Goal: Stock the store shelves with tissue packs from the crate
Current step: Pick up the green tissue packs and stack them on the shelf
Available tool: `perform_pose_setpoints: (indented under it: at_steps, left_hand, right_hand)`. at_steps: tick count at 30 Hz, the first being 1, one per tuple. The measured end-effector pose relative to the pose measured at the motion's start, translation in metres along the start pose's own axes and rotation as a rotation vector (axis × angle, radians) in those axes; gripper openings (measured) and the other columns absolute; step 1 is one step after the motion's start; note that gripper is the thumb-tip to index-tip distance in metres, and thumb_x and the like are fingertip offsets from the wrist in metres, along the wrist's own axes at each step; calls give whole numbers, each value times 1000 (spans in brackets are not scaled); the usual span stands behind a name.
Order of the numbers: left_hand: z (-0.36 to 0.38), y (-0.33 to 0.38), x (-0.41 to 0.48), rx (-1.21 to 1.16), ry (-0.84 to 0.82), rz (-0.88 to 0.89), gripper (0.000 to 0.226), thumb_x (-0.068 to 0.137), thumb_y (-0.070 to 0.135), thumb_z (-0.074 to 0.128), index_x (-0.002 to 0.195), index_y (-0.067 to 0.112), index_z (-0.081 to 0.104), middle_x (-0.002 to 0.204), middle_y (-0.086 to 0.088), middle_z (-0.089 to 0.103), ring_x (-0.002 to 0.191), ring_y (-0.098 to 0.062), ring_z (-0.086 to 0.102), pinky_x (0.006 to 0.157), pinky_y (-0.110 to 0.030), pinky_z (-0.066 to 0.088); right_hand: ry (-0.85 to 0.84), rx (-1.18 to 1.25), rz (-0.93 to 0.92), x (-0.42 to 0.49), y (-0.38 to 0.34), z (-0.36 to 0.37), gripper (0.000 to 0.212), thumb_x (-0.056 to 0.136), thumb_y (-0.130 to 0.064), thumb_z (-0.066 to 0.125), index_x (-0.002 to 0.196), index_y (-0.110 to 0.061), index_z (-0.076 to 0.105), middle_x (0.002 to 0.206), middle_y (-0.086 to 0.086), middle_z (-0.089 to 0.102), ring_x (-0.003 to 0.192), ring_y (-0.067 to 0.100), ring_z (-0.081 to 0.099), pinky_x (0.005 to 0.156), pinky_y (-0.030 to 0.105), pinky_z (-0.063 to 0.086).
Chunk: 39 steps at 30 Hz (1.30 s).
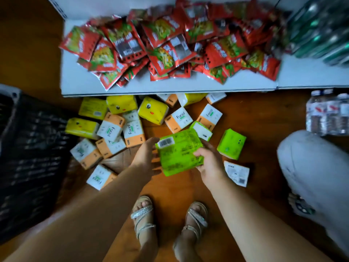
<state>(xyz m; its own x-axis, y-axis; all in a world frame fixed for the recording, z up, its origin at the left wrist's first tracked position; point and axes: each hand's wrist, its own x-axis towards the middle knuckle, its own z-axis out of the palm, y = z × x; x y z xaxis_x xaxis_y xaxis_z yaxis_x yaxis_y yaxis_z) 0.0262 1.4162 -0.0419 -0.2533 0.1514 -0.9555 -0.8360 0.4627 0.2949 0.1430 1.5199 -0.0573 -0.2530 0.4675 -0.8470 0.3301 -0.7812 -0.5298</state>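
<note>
Green tissue pack [179, 152]: gripping 3 o'clock edge with right hand [209, 161]; holding left hand [145, 156] uncurled just beside 9 o'clock edge.

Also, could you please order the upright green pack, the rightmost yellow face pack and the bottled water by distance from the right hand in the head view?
1. Upright green pack, floor, just right of the right hand, which grips the held green pack.
2. Yellow face pack, ahead-left, by the shelf edge.
3. Bottled water, far right.
</note>
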Motion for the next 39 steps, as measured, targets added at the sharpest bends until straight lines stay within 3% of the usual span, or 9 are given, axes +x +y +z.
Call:
perform_pose_setpoints:
  at_steps: [4,8,11,16,20,23,29,34,39]
  left_hand:
    - [-13,54,-108,53,-166,101,24,72,42,63,74,19,57,65,-2,56,54,-21,50,54,-24,37]
    - [-18,119,-212,164,-436,269,57,43,48,68,91,19,64,85,-4,66,76,-21,61,76,-32,43]
    - [-17,163,-285,101,-463,467,69,53,36,71,119,20,56,115,-8,63,106,-33,58,88,-45,43]
    - [-27,204,-393,245,-474,770,75,53,22,75,117,47,46,93,2,64,84,-17,60,78,-36,48]
    - [-26,228,-464,334,-432,961,50,64,15,76,106,29,52,93,3,63,72,-5,65,64,-25,52]
    - [-22,251,-503,266,-371,982,36,68,40,68,99,25,57,98,2,66,91,-14,64,85,-37,51]
    - [-14,291,-565,59,-379,925,29,80,42,63,87,14,66,83,-9,63,72,-21,56,77,-31,48]
    - [-4,314,-591,136,-291,1111,18,92,37,52,91,19,52,81,-6,59,64,-25,60,61,-27,44]
    - [14,337,-597,181,-211,1110,21,92,42,51,87,22,55,82,-9,61,70,-27,62,69,-32,49]
  right_hand:
    - [-237,-12,-136,-102,-97,11,45,50,1,44,82,-17,69,64,-1,69,61,16,60,57,24,37]
    - [-260,-93,-210,-187,-189,36,35,46,-4,46,76,-11,63,63,6,63,57,19,55,56,23,38]
    - [-229,-96,-205,-251,-245,56,11,58,-13,54,69,-14,56,56,6,59,55,20,52,56,26,38]
    - [-182,-41,-227,-339,-317,73,16,90,-27,48,80,-18,56,63,4,59,57,18,54,43,19,45]
    - [-169,-79,-311,-403,-363,80,28,89,-46,51,91,-19,57,74,7,58,59,21,56,42,21,47]
    - [-148,-237,-443,-448,-396,80,38,86,-56,49,82,-19,56,71,4,56,57,19,52,51,23,41]
    - [-214,-315,-777,-503,-428,82,3,88,-24,58,85,-25,58,90,-5,64,85,14,59,72,31,38]
    - [-154,-168,-841,-518,-444,92,6,88,-17,59,90,-23,59,98,1,64,81,19,61,67,31,47]
    - [-135,-64,-891,-514,-462,93,17,85,-9,61,98,-20,61,95,4,65,78,18,62,64,27,46]
